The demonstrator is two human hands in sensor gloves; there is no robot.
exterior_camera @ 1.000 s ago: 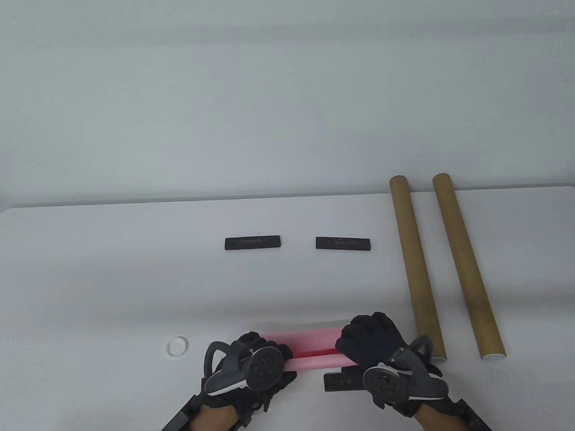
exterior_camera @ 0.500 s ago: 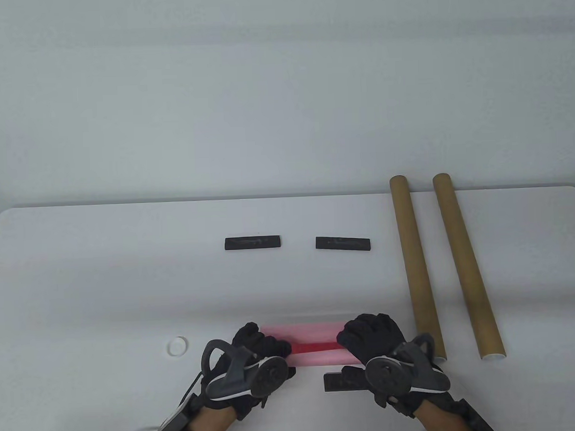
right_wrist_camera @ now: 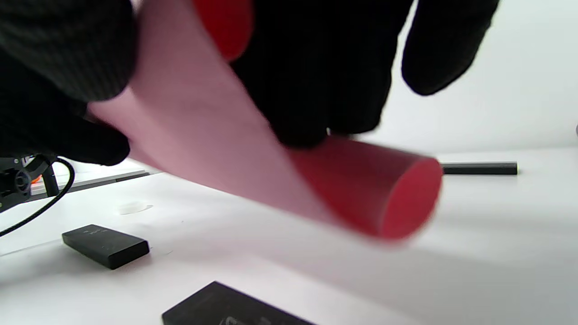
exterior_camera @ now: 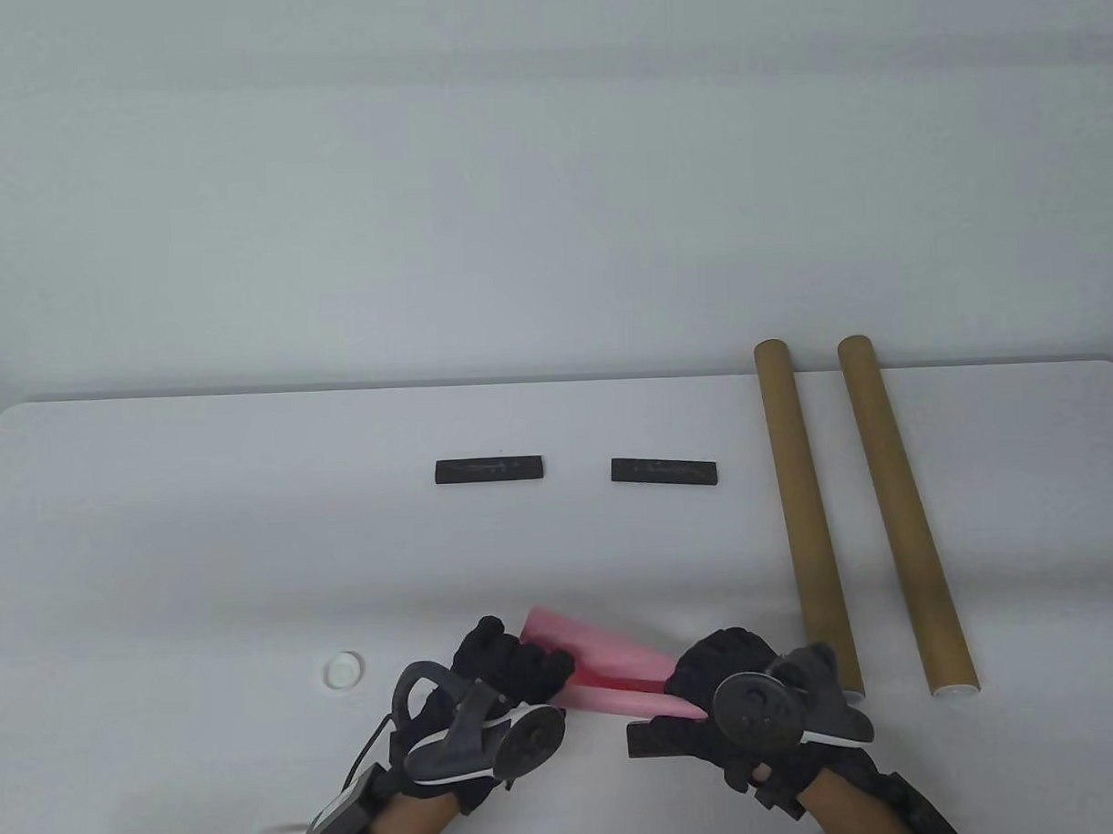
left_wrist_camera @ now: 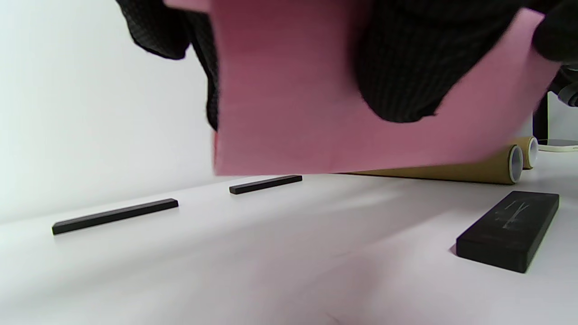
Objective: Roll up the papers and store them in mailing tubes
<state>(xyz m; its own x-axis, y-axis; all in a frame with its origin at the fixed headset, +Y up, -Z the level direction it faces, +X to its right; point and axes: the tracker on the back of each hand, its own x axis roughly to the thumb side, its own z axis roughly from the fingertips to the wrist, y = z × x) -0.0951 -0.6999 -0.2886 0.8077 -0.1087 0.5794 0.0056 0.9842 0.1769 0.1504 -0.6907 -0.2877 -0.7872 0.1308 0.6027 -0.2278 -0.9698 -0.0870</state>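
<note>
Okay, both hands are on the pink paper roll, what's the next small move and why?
Probably tighten the roll: the pink paper, held off the table by the left hand and right hand, flares wide toward the left, likely too loose for the nearer mailing tube.

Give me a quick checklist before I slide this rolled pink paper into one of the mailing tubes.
1. Both hands hold the pink paper roll, left hand and right hand: ok.
2. Roll lifted off the table: ok.
3. Roll tight and even: not ok, it flares wider at the left end.
4. Nearer mailing tube within reach beside the right hand: ok.
5. Tube's near end open: cannot tell.
</note>
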